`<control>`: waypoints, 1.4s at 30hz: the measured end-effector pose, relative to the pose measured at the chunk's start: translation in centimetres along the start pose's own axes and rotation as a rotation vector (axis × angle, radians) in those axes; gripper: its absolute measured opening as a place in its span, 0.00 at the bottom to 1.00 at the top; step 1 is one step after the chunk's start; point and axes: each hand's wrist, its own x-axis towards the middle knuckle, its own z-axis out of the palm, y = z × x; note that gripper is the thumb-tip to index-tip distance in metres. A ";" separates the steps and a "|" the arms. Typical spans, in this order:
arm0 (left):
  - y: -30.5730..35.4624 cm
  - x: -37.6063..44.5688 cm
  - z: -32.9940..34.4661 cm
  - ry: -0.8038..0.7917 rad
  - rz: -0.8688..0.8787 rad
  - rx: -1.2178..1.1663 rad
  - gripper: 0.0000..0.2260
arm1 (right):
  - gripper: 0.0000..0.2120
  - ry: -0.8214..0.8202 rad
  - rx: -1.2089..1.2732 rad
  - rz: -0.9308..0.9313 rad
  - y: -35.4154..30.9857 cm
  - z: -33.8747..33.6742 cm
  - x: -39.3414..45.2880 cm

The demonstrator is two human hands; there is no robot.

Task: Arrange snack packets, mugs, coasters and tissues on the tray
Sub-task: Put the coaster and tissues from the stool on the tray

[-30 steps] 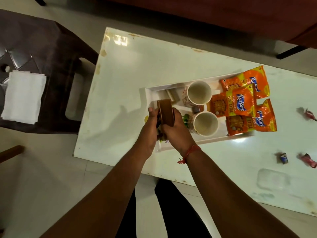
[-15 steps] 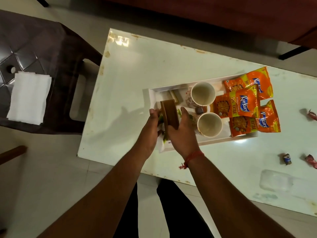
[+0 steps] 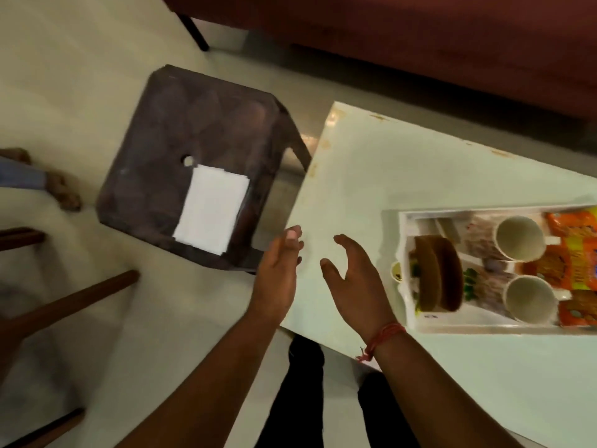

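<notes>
My left hand [image 3: 278, 273] and my right hand [image 3: 354, 279] hung side by side over the table's [image 3: 371, 176] near left corner, fingers spread and loose, gripping nothing, palms turned toward each other with a gap between them. A red thread [image 3: 381, 339] circled my right wrist.

Just right of my right hand, the white tray [image 3: 407, 221] sat near the table's front edge. The brown coasters [image 3: 437, 278] lay stacked at its left end, two mugs [image 3: 520, 239] stood beyond them toward the right, and the orange snack packets [image 3: 578, 253] filled the far right end, partly cut off by the frame.

Left of my hands, off the table, a dark plastic stool [image 3: 200, 130] stood close to the table's left edge. The white tissues [image 3: 211, 210] lay in a pile on its near right part, well apart from the tray. Bare tabletop stretched from my hands to the far left corner. A brown sofa [image 3: 420, 37] ran behind the table.
</notes>
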 end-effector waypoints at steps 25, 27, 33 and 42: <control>-2.2 7.3 -16.6 0.079 -0.036 0.576 0.09 | 0.15 -0.083 0.270 0.378 -9.1 14.6 6.2; -2.5 6.3 -16.0 0.112 -0.054 0.493 0.11 | 0.15 -0.081 0.293 0.358 -9.1 14.3 6.2; -2.7 3.2 -12.9 0.263 -0.301 -0.178 0.08 | 0.12 -0.171 0.805 0.432 -7.6 11.7 4.3; -3.3 -0.7 -3.9 -0.079 -0.516 -0.825 0.15 | 0.18 -0.326 1.146 0.423 -0.6 3.2 -0.6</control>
